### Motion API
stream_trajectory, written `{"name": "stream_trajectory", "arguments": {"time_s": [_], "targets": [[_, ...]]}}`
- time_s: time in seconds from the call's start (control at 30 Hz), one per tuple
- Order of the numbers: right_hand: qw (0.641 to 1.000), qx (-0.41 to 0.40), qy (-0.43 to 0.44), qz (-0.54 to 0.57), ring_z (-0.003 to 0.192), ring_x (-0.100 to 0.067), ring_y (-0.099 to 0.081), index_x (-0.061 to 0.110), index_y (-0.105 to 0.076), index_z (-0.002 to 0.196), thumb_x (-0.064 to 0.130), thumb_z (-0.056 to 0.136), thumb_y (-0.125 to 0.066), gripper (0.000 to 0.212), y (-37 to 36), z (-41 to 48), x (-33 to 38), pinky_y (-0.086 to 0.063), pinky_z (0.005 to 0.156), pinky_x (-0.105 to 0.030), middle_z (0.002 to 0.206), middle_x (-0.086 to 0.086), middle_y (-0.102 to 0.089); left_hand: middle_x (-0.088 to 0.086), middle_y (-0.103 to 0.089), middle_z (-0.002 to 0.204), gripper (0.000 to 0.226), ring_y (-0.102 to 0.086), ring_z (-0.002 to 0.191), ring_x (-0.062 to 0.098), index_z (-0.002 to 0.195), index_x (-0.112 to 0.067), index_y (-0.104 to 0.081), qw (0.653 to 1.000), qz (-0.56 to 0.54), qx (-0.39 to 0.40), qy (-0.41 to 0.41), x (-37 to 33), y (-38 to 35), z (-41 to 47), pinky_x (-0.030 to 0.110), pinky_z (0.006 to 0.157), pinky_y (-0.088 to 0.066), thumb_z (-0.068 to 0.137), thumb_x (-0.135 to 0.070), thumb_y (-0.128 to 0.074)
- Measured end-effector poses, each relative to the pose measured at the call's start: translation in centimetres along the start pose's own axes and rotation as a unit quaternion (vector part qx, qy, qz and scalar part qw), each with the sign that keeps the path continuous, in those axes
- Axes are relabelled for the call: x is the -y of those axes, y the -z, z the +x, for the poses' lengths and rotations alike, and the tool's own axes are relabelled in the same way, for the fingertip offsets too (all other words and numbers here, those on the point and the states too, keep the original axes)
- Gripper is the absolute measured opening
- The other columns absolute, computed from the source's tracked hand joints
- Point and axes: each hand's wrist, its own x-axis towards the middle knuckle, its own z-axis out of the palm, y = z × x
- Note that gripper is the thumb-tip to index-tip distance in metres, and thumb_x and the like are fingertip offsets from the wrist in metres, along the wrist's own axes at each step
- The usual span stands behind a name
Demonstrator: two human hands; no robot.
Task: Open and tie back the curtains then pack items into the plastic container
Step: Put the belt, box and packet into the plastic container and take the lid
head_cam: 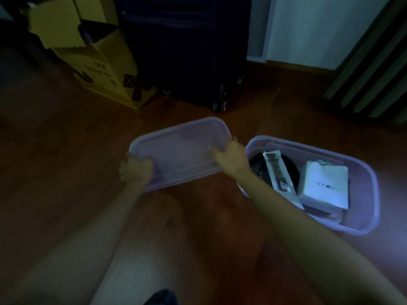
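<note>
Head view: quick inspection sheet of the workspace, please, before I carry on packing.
Surface: wooden floor, dimly lit.
Job's things: clear lid held to the left of the open container; inside the container are a white box, a long packet and a black round thing.
Clutter: nothing seen.
Hands: left hand and right hand each grip one end of the lid.
Cables: nothing seen.
Surroundings: cardboard box, dark suitcase, wall, and what looks like a curtain at far right.
</note>
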Motion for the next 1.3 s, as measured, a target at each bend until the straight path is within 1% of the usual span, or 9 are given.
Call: {"name": "stream_trajectory", "arguments": {"time_s": [0.07,0.2,0.3,0.43,0.5,0.6,0.8,1.1,1.3], "targets": [[0.998,-0.058,0.010,0.027,0.111,-0.036,-0.052,0.008,-0.046,0.137,0.039,0.087,-0.058,0.060,2.7,-0.2,-0.5,-0.047,0.093,-0.047,0.123,-0.013,-0.052,0.025,-0.038,0.146,0.073,-0.030,0.135,0.043,0.148,-0.005,-0.027,0.998,-0.022,0.012,-0.062,-2.3,-0.4,-0.2,0.050,0.109,-0.028,0.089,-0.035,-0.058],[0.987,-0.158,-0.016,0.018,0.125,-0.038,-0.043,0.006,-0.043,0.140,0.040,0.088,-0.055,0.063,7.9,-2.3,-4.2,-0.041,0.102,-0.051,0.137,-0.015,-0.044,0.020,-0.031,0.152,0.072,-0.025,0.141,0.036,0.151,-0.011,-0.023,0.980,-0.062,0.035,-0.184,-7.4,-2.2,-3.9,0.044,0.112,-0.026,0.092,-0.030,-0.057],[0.977,-0.198,-0.083,0.014,0.140,-0.039,-0.028,0.009,-0.034,0.148,0.040,0.090,-0.055,0.069,11.3,-5.1,-7.3,-0.033,0.110,-0.049,0.155,-0.020,-0.026,0.015,-0.029,0.151,0.070,-0.031,0.138,0.033,0.152,-0.014,-0.022,0.959,-0.083,0.066,-0.264,-10.7,-4.4,-8.0,0.042,0.110,-0.032,0.093,-0.027,-0.058],[0.946,-0.285,-0.153,0.026,0.127,-0.034,-0.045,0.015,-0.034,0.148,0.030,0.089,-0.058,0.065,15.0,-9.8,-12.1,-0.038,0.097,-0.035,0.143,-0.013,-0.046,0.012,-0.033,0.150,0.069,-0.034,0.136,0.028,0.151,-0.012,-0.022,0.925,-0.083,0.129,-0.347,-12.9,-8.3,-13.4,0.036,0.109,-0.032,0.094,-0.027,-0.057],[0.936,-0.303,-0.177,0.023,0.126,-0.035,-0.046,0.014,-0.037,0.147,0.030,0.089,-0.057,0.063,15.8,-11.6,-14.0,-0.039,0.100,-0.039,0.143,-0.012,-0.048,0.012,-0.028,0.153,0.069,-0.029,0.140,0.027,0.151,-0.009,-0.019,0.910,-0.071,0.169,-0.373,-13.2,-9.7,-15.5,0.035,0.112,-0.027,0.096,-0.026,-0.055],[0.926,-0.316,-0.207,0.010,0.123,-0.037,-0.049,0.010,-0.042,0.143,0.035,0.084,-0.053,0.065,16.2,-13.5,-15.8,-0.041,0.101,-0.045,0.138,-0.016,-0.052,0.011,-0.024,0.156,0.066,-0.025,0.143,0.026,0.151,-0.007,-0.018,0.892,-0.045,0.202,-0.401,-13.2,-11.2,-17.5,0.033,0.115,-0.023,0.098,-0.025,-0.052],[0.922,-0.321,-0.217,-0.002,0.119,-0.038,-0.051,0.007,-0.044,0.141,0.029,0.088,-0.055,0.059,15.8,-14.7,-17.4,-0.040,0.103,-0.045,0.133,-0.019,-0.056,0.014,-0.023,0.157,0.059,-0.023,0.144,0.027,0.150,-0.003,-0.020,0.888,-0.017,0.217,-0.404,-12.4,-12.0,-18.0,0.032,0.117,-0.019,0.100,-0.018,-0.046],[0.932,-0.312,-0.183,-0.034,0.102,-0.036,-0.047,0.003,-0.052,0.129,0.013,0.088,-0.058,0.043,14.7,-15.3,-17.1,-0.036,0.089,-0.037,0.114,-0.022,-0.059,0.011,-0.019,0.159,0.054,-0.018,0.146,0.024,0.151,-0.004,-0.018,0.892,-0.015,0.214,-0.398,-11.2,-11.4,-17.4,0.031,0.117,-0.017,0.102,-0.015,-0.038],[0.932,-0.312,-0.176,-0.049,0.110,-0.036,-0.046,0.006,-0.047,0.138,0.012,0.087,-0.061,0.053,14.5,-15.9,-18.7,-0.037,0.090,-0.037,0.129,-0.015,-0.058,0.008,-0.012,0.161,0.057,-0.012,0.148,0.022,0.152,-0.005,-0.012,0.875,0.002,0.244,-0.419,-10.8,-11.2,-17.3,0.029,0.117,-0.013,0.103,-0.018,-0.037]]}}
